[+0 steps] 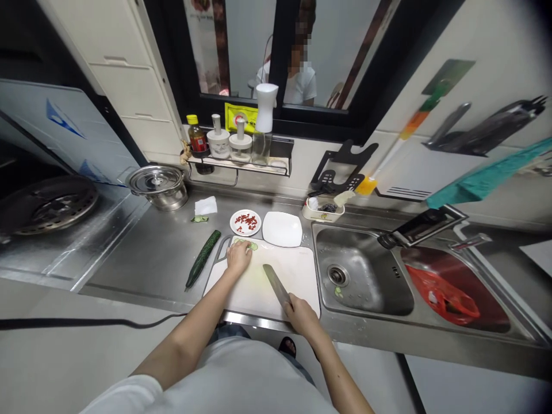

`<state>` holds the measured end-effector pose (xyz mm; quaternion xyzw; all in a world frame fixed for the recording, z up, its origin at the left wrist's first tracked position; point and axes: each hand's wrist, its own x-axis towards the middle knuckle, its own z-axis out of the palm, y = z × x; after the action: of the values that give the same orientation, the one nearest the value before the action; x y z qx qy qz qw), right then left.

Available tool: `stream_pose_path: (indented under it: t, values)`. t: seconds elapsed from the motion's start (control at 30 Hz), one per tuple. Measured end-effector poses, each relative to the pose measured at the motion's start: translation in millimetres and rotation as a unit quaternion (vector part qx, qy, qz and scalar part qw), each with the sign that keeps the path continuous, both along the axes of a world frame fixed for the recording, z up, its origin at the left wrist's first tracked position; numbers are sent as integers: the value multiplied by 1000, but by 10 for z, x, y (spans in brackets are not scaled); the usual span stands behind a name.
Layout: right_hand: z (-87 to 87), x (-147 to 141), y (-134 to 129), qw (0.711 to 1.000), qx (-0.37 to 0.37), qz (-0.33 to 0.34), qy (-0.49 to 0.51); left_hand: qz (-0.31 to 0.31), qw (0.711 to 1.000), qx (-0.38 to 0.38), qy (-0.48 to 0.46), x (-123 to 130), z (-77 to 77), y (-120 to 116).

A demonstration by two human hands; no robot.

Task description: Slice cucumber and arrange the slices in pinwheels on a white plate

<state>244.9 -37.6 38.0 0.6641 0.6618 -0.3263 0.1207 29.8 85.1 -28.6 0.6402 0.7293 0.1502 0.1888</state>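
Note:
My right hand [299,312] is closed around the handle of a knife [276,283], whose blade points up and left over the white cutting board [259,293]. At the board's upper left, my left hand [239,256] is over pale green cucumber slices [253,246], its fingers curled; whatever lies under them is hidden. A whole cucumber [203,259] rests on the counter left of the board. Beyond the board stand a small plate of chopped red pieces [246,222] and a white square plate [282,229].
A steel pot [161,187] stands at the back left, near a white cloth [206,205] and a cucumber end [200,218]. To the right is a sink [366,276]; a red bag [444,296] lies in its second basin. A seasoning rack [241,163] hangs behind.

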Motion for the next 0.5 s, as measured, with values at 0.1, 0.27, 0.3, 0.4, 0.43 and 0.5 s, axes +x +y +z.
stream_pose_path:
  t: [0.1, 0.27, 0.3, 0.4, 0.43, 0.5]
  values:
    - [9, 28, -25, 1000, 7, -16, -5, -25, 999, -3, 26, 72, 26, 70]
    - [-16, 78, -78, 1000, 18, -26, 3, -51, 996, -23, 70, 120, 5, 143]
    - [-26, 88, -88, 999, 21, -28, 5, -56, 995, -24, 73, 121, -5, 151]
    - [-50, 116, -114, 999, 25, -33, 7, -67, 995, -20, 71, 120, -33, 167]
    - [-55, 122, -119, 999, 25, -34, 6, -67, 995, -17, 68, 121, -39, 171]
    - [-60, 132, -125, 999, 26, -37, 6, -64, 996, -14, 60, 129, -41, 176]
